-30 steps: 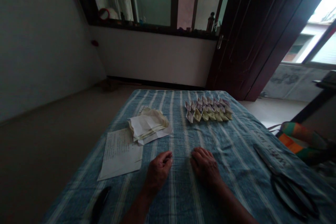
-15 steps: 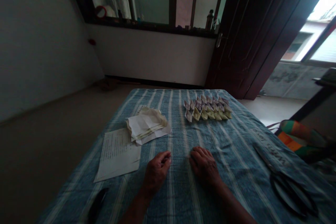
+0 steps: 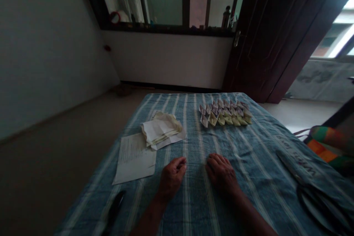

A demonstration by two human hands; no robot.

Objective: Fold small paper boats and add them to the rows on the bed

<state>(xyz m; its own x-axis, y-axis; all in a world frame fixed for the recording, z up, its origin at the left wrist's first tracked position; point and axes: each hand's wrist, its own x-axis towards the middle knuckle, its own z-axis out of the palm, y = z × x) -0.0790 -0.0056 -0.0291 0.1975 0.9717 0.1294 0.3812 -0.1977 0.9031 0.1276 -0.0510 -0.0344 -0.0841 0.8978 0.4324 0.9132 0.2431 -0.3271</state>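
My left hand [image 3: 173, 177] rests on the striped cloth, its fingers curled in and the thumb against them, with nothing seen in it. To its right, my right hand [image 3: 221, 171] lies palm down with its fingers together and bent under; nothing shows in it. A gap of bare cloth separates the two. Beyond my left hand is a pile of creased paper sheets [image 3: 162, 131], partly over a printed sheet [image 3: 135, 162]. Past my right hand stand rows of small folded paper pieces [image 3: 224, 114], the nearest row mostly yellowish, the others whitish and purplish.
Large black-handled scissors [image 3: 304, 186] lie at the right of the blue striped tablecloth [image 3: 193, 199]. A dark, slim object [image 3: 114, 208] sits near the left edge. A colourful bag [image 3: 329, 143] is beyond the right edge. A dark door [image 3: 265, 44] stands behind.
The whole view has shifted slightly, so everything appears farther right. Both hands keep their place and pose on the cloth.
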